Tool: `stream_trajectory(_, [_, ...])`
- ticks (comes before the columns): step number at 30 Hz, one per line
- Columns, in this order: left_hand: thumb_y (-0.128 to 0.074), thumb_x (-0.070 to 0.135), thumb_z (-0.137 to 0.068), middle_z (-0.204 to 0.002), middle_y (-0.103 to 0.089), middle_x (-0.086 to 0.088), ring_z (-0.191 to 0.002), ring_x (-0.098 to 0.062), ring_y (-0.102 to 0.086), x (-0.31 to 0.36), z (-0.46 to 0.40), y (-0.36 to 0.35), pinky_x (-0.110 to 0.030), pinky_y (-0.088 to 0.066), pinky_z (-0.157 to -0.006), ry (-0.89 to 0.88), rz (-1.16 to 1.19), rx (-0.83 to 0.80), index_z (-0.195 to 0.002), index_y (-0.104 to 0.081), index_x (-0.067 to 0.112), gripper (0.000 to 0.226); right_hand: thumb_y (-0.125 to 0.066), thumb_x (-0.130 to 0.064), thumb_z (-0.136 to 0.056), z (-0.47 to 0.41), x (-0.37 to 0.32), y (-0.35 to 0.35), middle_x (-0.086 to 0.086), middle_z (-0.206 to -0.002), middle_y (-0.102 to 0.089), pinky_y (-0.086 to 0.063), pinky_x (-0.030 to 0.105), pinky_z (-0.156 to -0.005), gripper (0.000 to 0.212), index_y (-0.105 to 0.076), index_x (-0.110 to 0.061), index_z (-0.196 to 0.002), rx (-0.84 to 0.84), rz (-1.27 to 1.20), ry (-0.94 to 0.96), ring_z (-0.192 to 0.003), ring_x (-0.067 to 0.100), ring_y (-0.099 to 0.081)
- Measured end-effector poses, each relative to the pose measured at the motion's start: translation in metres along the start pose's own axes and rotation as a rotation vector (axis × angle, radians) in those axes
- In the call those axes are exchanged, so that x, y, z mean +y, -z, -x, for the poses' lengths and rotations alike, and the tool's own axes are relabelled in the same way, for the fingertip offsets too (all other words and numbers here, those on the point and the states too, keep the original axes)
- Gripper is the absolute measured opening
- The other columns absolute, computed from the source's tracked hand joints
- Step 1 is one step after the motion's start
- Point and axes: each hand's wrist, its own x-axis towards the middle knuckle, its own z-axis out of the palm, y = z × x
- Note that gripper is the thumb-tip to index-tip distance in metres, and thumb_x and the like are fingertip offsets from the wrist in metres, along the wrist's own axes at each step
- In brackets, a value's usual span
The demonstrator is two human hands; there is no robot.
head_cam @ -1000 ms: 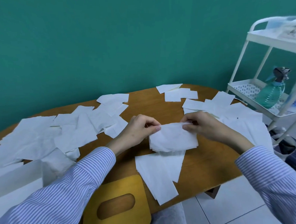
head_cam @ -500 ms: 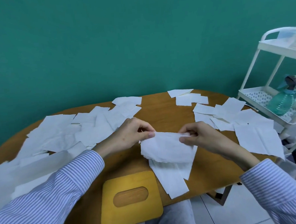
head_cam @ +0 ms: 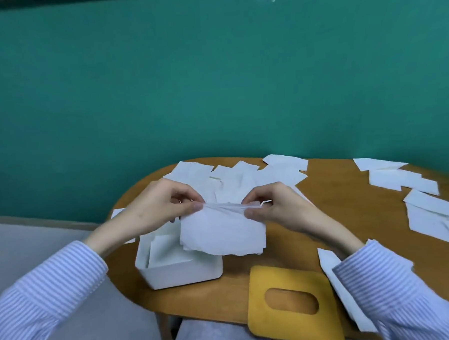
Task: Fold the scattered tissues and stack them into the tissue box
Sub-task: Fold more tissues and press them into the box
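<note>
I saw my left hand (head_cam: 159,208) and right hand (head_cam: 277,208) both pinching one folded tissue (head_cam: 223,233) above one open tissue box (head_cam: 180,272), near the table's left edge (head_cam: 123,201).

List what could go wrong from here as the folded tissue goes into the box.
1. Both hands, left and right, pinch only the top edge of the tissue; the hanging part may unfold or tear.
2. The tissue hangs over the box's right rim, so it may catch there and land crooked on the stack inside.
3. The lid overhangs the table edge near the right sleeve and could be knocked off.
</note>
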Motion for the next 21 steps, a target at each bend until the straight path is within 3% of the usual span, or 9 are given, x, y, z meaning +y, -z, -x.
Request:
stream_trajectory(3, [-0.076, 0.021, -0.088, -0.063, -0.068, 0.012, -0.054, -0.005, -0.053, -0.034, 0.018, 0.026, -0.025, -0.045, -0.054, 0.13, 0.048, 0.003, -0.086, -0.079, 0.023, 0.005, -0.07, -0.016, -0.086, -0.032, -0.011, -0.037, -0.011, -0.084, -0.068, -0.041, 0.009, -0.06, 0.007, -0.073, -0.02, -0.091, -0.115, -0.011, 0.003, -0.064, -0.008, -0.056])
stream_trajectory(7, [-0.077, 0.024, -0.087, -0.059, -0.064, 0.005, -0.057, -0.011, -0.054, -0.078, 0.028, 0.027, -0.028, -0.044, -0.058, 0.224, 0.057, -0.038, -0.083, -0.079, 0.024, 0.005, -0.069, -0.018, -0.085, -0.057, -0.008, -0.077, -0.017, -0.079, -0.062, -0.039, 0.007, -0.055, 0.009, -0.072, -0.023, -0.092, -0.175, 0.102, -0.008, -0.061, -0.011, -0.053])
stream_trajectory(10, [-0.076, 0.021, -0.088, -0.067, -0.07, 0.013, -0.062, 0.001, -0.06, -0.107, 0.025, 0.008, -0.013, -0.044, -0.062, 0.186, -0.069, 0.01, -0.08, -0.076, 0.031, 0.013, -0.065, -0.016, -0.084, -0.066, -0.002, -0.093, -0.017, -0.081, -0.066, -0.043, 0.012, -0.06, 0.013, -0.073, -0.021, -0.092, -0.188, 0.23, -0.001, -0.073, -0.004, -0.058])
stream_trajectory(13, [-0.073, 0.023, -0.09, -0.073, -0.069, 0.016, -0.074, 0.006, -0.059, -0.118, 0.022, -0.006, -0.011, -0.041, -0.063, 0.126, -0.194, 0.026, -0.082, -0.073, 0.034, 0.014, -0.057, -0.016, -0.084, -0.073, 0.003, -0.103, -0.013, -0.089, -0.07, -0.045, 0.031, -0.084, 0.018, -0.071, -0.024, -0.091, -0.17, 0.467, 0.065, -0.085, 0.012, -0.06])
stream_trajectory(17, [-0.065, 0.034, -0.095, -0.085, -0.065, 0.021, -0.088, -0.001, -0.049, -0.127, 0.019, -0.01, -0.017, -0.036, -0.07, 0.037, -0.393, 0.034, -0.092, -0.069, 0.04, 0.008, -0.05, -0.019, -0.088, -0.077, 0.007, -0.117, -0.011, -0.086, -0.065, -0.027, 0.034, -0.086, 0.019, -0.066, -0.029, -0.091, -0.132, 0.71, 0.175, -0.086, 0.013, -0.05])
stream_trajectory(21, [-0.059, 0.045, -0.096, -0.096, -0.067, 0.017, -0.091, -0.008, -0.042, -0.131, 0.019, -0.011, -0.029, -0.032, -0.077, 0.006, -0.629, 0.053, -0.099, -0.067, 0.041, 0.009, -0.053, -0.022, -0.091, -0.075, 0.014, -0.118, -0.01, -0.089, -0.058, -0.023, 0.033, -0.088, 0.016, -0.061, -0.027, -0.104, -0.137, 0.752, 0.207, -0.095, 0.015, -0.047])
